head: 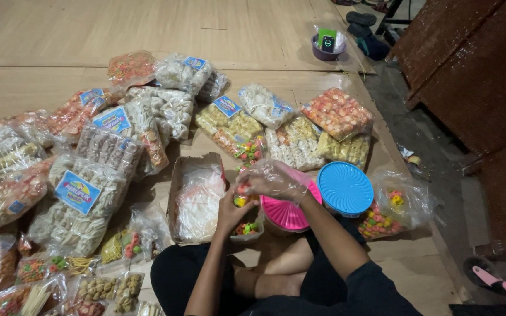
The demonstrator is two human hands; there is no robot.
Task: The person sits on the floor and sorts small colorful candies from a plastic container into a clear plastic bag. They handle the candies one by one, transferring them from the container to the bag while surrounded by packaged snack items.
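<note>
My left hand (231, 212) grips a small clear plastic bag (246, 225) with colourful snack pieces in it, held over my lap. My right hand (272, 180), covered by a thin clear plastic glove, is pinched at the top of that bag and holds a few orange and yellow pieces. Just right of the hands stands a tub with a pink ribbed lid (289, 213). Beside it sits a tub with a blue ribbed lid (345, 188). An open cardboard box (178, 175) with clear plastic bags inside lies left of my hands.
Many sealed bags of crackers and coloured snacks (80, 202) cover the wooden floor to the left and ahead. An open bag of colourful pieces (395, 209) lies at the right. A purple bowl (328, 51) and sandals (361, 19) are far back; dark wooden furniture (475, 76) stands right.
</note>
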